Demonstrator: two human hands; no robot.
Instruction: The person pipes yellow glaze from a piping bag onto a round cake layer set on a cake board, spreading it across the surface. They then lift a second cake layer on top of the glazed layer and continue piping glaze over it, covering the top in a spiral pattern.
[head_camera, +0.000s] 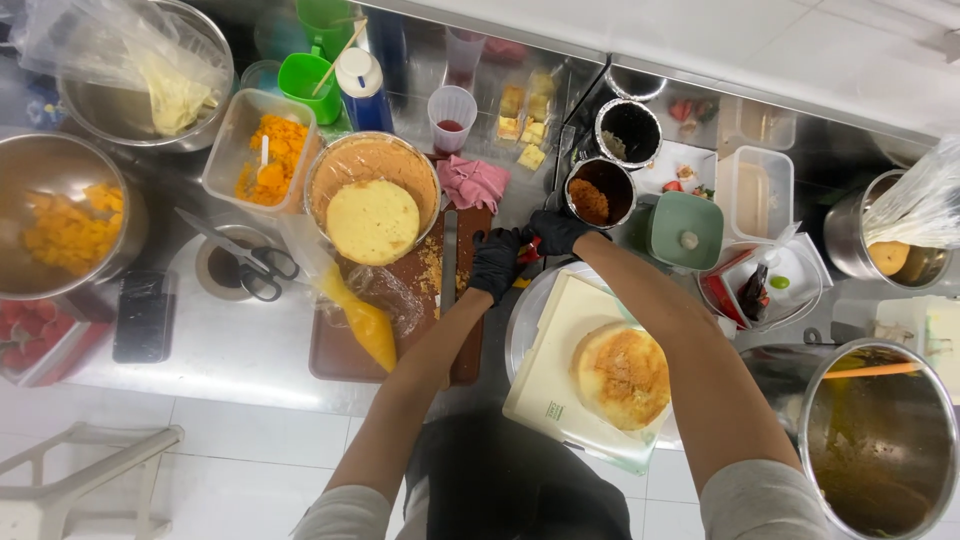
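Your left hand (495, 262) and right hand (555, 231), both in black gloves, meet with fingers curled on a small red thing (527, 253); whether each grip is clamped on it you cannot tell. Just below lies a round cake layer (621, 374) on a white board (548, 380). A knife (449, 262) rests left on the brown cutting board (340, 358).

left hand (496, 262) – black glove | right hand (556, 231) – black glove | sleeves – short, grey | apron – dark
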